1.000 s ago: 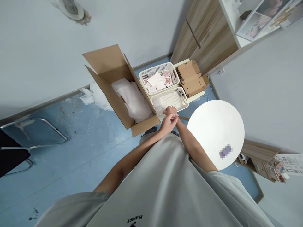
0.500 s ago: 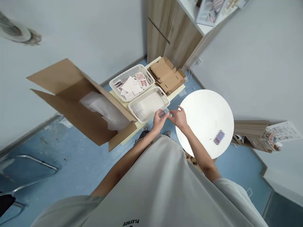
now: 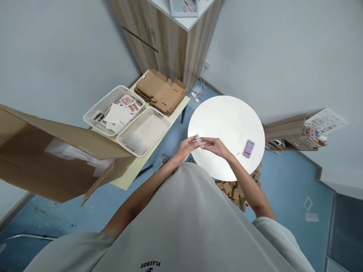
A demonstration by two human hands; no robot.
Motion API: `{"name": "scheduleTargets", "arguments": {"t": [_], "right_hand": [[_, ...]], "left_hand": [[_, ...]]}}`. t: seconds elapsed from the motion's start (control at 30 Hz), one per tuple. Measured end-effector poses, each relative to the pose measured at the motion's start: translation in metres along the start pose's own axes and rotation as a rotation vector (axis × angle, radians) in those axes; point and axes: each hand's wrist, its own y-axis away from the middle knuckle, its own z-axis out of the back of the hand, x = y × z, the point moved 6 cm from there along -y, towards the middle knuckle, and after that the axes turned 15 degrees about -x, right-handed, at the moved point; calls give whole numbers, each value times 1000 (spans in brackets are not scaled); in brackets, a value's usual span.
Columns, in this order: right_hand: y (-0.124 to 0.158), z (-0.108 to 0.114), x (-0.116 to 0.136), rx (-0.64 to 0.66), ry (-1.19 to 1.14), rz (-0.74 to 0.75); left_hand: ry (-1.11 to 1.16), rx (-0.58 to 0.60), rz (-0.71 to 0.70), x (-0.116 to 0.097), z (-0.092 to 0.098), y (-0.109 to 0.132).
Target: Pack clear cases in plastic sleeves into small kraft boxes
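Between my two hands is a small see-through plastic piece [image 3: 199, 139]; its exact kind is too small to make out. My left hand [image 3: 187, 147] pinches it from the left with thumb and fingers. From the right, the fingertips of my right hand [image 3: 216, 146] close on its other side. Both hands are over the near left edge of a round white table [image 3: 227, 117]. Left of them, a white plastic basket [image 3: 143, 132] holds some see-through plastic. Behind it, a second white basket [image 3: 113, 98] holds white papers and printed cards.
Flat brown cardboard boxes [image 3: 161, 90] are stacked on the pale yellow table [image 3: 129, 177]. A large open carton [image 3: 70, 136] is at the left. A pixelated purple object [image 3: 248, 149] lies on the round table. Small brown boxes [image 3: 234, 190] are piled below, and a wooden cabinet [image 3: 170, 45] stands behind.
My view has turned to the right, and my hands have gone from beside the near basket to over the round table's edge. The plastic piece is still between them.
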Motion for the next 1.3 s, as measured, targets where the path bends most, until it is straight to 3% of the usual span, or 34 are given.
{"name": "scheduleTargets", "arguments": {"t": [0.27, 0.43, 0.63, 0.83, 1.1, 1.3], "right_hand": [[15, 53, 11, 19, -19, 12], [20, 69, 25, 52, 27, 20], [16, 73, 48, 102, -44, 75], [-12, 80, 69, -28, -194, 45], [-55, 52, 53, -161, -263, 34], [-53, 40, 36, -163, -304, -86]], "left_hand": [[-80, 31, -34, 6, -48, 7], [-31, 63, -19, 5, -62, 10], [61, 155, 2, -12, -56, 18], [56, 164, 26, -30, -40, 20], [-87, 166, -56, -40, -29, 17], [-110, 167, -80, -51, -25, 12]]}}
